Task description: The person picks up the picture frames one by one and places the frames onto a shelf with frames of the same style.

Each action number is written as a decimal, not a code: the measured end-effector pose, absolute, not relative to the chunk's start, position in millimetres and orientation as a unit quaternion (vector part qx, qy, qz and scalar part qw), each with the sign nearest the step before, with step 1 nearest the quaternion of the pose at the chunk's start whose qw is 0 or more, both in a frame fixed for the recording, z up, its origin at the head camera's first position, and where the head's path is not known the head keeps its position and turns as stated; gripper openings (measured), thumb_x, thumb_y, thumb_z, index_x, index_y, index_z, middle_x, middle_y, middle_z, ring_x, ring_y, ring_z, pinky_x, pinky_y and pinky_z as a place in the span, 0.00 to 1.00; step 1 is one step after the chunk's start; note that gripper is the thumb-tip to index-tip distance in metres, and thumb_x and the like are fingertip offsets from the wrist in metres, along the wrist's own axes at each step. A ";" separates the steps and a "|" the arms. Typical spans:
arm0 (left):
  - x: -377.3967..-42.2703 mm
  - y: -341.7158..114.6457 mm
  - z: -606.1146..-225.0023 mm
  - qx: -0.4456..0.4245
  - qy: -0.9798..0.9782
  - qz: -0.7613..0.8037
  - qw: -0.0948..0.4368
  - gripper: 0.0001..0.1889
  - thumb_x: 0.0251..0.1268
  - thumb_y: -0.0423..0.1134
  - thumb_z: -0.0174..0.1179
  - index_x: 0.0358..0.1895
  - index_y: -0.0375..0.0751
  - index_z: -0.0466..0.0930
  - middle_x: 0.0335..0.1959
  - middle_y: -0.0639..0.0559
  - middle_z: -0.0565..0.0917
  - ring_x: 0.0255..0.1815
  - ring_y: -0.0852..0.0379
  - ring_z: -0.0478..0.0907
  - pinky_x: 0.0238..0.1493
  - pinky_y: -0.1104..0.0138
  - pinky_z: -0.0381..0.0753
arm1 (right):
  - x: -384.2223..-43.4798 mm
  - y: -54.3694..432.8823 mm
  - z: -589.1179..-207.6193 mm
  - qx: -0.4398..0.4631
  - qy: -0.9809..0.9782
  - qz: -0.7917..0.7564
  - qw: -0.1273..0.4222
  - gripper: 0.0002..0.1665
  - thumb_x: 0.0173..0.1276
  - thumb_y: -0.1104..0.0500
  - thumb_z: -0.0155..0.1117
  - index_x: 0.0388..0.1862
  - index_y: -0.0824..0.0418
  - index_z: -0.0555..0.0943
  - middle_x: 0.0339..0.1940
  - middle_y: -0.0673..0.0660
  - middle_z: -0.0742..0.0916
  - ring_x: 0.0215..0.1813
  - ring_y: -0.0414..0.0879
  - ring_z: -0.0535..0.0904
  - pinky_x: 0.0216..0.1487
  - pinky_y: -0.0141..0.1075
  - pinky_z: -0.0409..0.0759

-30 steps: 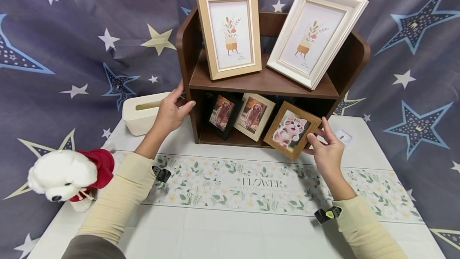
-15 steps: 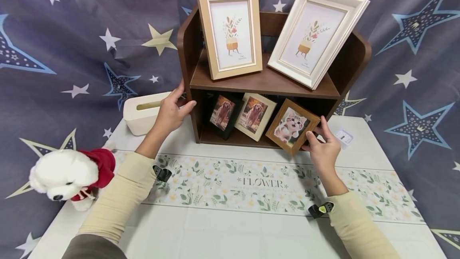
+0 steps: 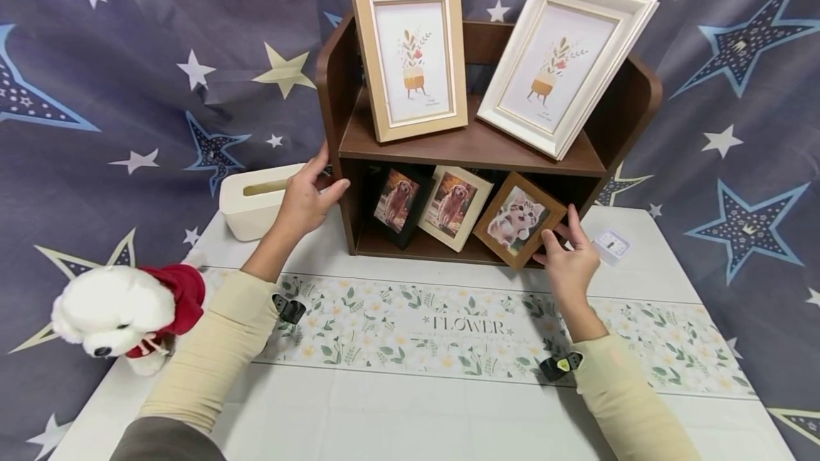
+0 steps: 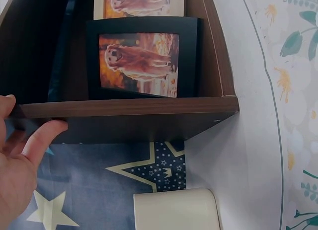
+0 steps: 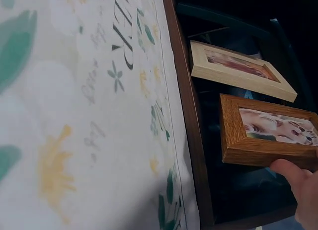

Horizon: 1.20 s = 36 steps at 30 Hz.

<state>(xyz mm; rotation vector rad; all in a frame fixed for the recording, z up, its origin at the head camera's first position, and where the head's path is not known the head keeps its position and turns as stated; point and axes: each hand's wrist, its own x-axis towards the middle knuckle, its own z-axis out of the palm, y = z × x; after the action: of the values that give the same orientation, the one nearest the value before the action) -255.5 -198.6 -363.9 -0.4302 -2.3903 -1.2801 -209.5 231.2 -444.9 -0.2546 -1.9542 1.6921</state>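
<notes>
My left hand (image 3: 307,198) grips the front edge of the left side panel of a dark brown two-tier shelf (image 3: 474,144); its thumb and fingertips show at that panel in the left wrist view. With thumb and fingers, my right hand (image 3: 572,265) pinches the right edge of a brown wooden photo frame (image 3: 538,255) with a kitten picture. That frame stands tilted in the lower tier's right part; its left corner is near a beige photo frame (image 3: 470,233). A black photo frame (image 4: 191,66) leans at the lower left. Fingers behind the brown frame are partly hidden.
A tan frame (image 3: 365,55) and a white frame (image 3: 634,34) stand on the upper tier. A cream tissue box (image 3: 240,215) is left of the shelf, and a white plush dog (image 3: 115,308) sits farther left. A small white item (image 3: 613,244) lies on the right.
My right hand has moved slightly left and up, bringing the brown kitten frame farther into the lower tier. The left hand stays at the side panel.
</notes>
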 end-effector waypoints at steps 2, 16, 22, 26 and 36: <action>-255.4 -198.4 -363.8 -0.154 -0.854 -0.457 0.197 0.41 0.67 0.30 0.66 0.81 0.46 0.57 0.68 0.33 0.76 0.59 0.39 0.80 0.48 0.85 0.80 | -211.5 230.4 -445.4 -0.092 -0.733 0.616 0.272 0.39 0.69 0.66 0.68 0.74 0.37 0.72 0.57 0.67 0.86 0.32 0.26 0.84 0.26 0.30 0.87; -256.0 -197.8 -364.3 -0.144 -0.854 -0.462 0.191 0.41 0.67 0.30 0.66 0.81 0.46 0.57 0.70 0.35 0.74 0.64 0.42 0.77 0.62 0.52 0.82 | -225.2 217.5 -449.8 -0.100 -0.742 0.594 0.294 0.40 0.68 0.70 0.66 0.73 0.40 0.73 0.56 0.68 0.88 0.29 0.21 0.82 0.21 0.27 0.84; -256.0 -197.6 -364.1 -0.144 -0.855 -0.460 0.193 0.41 0.67 0.30 0.66 0.81 0.46 0.57 0.70 0.35 0.75 0.64 0.43 0.77 0.62 0.51 0.82 | -231.1 214.2 -451.8 -0.110 -0.748 0.584 0.297 0.40 0.68 0.69 0.66 0.73 0.38 0.73 0.56 0.66 0.88 0.29 0.21 0.81 0.20 0.26 0.83; -255.4 -197.2 -363.6 -0.148 -0.855 -0.456 0.197 0.41 0.67 0.30 0.66 0.81 0.45 0.57 0.69 0.34 0.75 0.64 0.43 0.77 0.61 0.51 0.83 | -235.2 211.7 -452.2 -0.120 -0.745 0.585 0.299 0.40 0.68 0.69 0.65 0.73 0.37 0.73 0.56 0.65 0.88 0.26 0.23 0.82 0.17 0.22 0.80; -255.4 -198.1 -363.4 -0.154 -0.855 -0.454 0.197 0.41 0.67 0.30 0.66 0.81 0.45 0.57 0.70 0.35 0.75 0.63 0.43 0.78 0.58 0.55 0.85 | -241.7 205.9 -450.4 -0.138 -0.759 0.555 0.310 0.38 0.70 0.67 0.65 0.72 0.36 0.73 0.58 0.62 0.87 0.24 0.27 0.82 0.15 0.20 0.76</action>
<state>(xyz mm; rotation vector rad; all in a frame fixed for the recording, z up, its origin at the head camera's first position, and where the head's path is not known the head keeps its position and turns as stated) -255.4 -198.1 -363.4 -0.4302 -2.3942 -1.2719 -241.7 205.9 -450.4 -0.3635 -2.0059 1.4668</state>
